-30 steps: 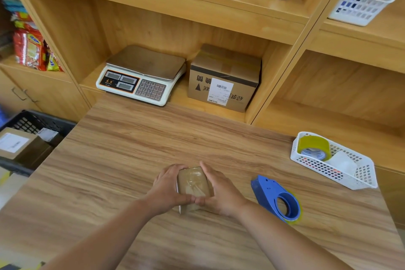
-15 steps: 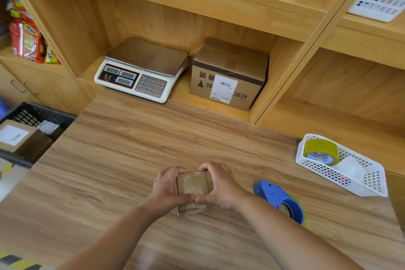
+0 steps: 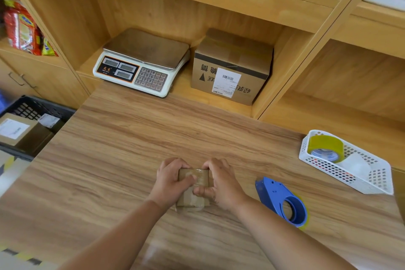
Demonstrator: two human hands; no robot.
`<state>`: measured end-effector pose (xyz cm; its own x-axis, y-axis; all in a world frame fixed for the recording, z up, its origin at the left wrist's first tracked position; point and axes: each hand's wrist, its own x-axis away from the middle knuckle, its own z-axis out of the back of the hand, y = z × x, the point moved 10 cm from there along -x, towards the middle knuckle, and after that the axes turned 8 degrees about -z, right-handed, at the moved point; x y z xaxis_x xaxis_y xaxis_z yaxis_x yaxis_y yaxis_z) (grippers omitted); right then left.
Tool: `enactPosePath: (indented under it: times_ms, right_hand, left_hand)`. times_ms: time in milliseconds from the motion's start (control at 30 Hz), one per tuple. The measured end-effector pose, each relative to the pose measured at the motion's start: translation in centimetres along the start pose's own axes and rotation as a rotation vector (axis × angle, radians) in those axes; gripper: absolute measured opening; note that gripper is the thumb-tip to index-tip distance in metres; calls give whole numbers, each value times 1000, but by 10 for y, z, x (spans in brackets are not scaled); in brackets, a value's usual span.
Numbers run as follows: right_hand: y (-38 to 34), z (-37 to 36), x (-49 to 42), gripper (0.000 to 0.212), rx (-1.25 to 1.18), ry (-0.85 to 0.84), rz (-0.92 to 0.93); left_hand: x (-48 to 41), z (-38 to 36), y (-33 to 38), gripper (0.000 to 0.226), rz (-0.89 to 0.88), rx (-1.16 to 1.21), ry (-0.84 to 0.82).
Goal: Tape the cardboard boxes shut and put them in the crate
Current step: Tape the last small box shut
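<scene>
Wooden counter (image 3: pixel 109 171) near you: your left hand (image 3: pixel 169 182) and right hand (image 3: pixel 221 182) have drawn tighter over the small box (image 3: pixel 195 190), thumbs now pressing its tape flat. Sealing looks nearly done. Beyond, left, the crate (image 3: pixel 32 107) waits.

The wood-grain surface (image 3: pixel 122 160) is showing a smooth, faintly shiny finish. The small cardboard box (image 3: pixel 194 184) is gleaming under glossy clear tape. The blue dispenser (image 3: pixel 282 201) and white perforated basket (image 3: pixel 372 184) are looking like smooth plastic; the scale's (image 3: pixel 140 61) platter is reading as brushed metal.
</scene>
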<state>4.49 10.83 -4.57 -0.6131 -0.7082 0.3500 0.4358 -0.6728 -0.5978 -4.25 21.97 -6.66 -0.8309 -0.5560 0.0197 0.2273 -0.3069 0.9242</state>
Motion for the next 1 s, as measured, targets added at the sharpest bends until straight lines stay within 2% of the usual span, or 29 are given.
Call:
enactPosePath:
  times_ms: [167,233,367,467,600,700,900,1000]
  right_hand:
    - [-12,6,1,59,-8,26,46]
    - [-16,9,-1,58,7,59,67]
    - [-16,13,-10,46,-23,177,71]
    - [-18,11,-16,39,-40,179,86]
    - [-14,12,-19,44,-114,211,39]
    - [-2,5,-18,32,-164,152,-15]
    - [15,-6,-1,65,-63,-25,-70]
    - [19,-8,3,68,-60,-10,-80]
  left_hand:
    - [-2,3,-2,16,-19,18,63]
    - [-4,3,-3,13,-37,22,82]
    - [-4,7,2,21,-49,-33,92]
    - [-5,7,4,21,-36,-67,67]
    - [-4,7,3,25,-14,-84,50]
    - [-3,8,6,34,-38,-108,56]
    - [-1,6,4,23,-21,-94,48]
    - [-1,7,7,22,-57,-115,62]
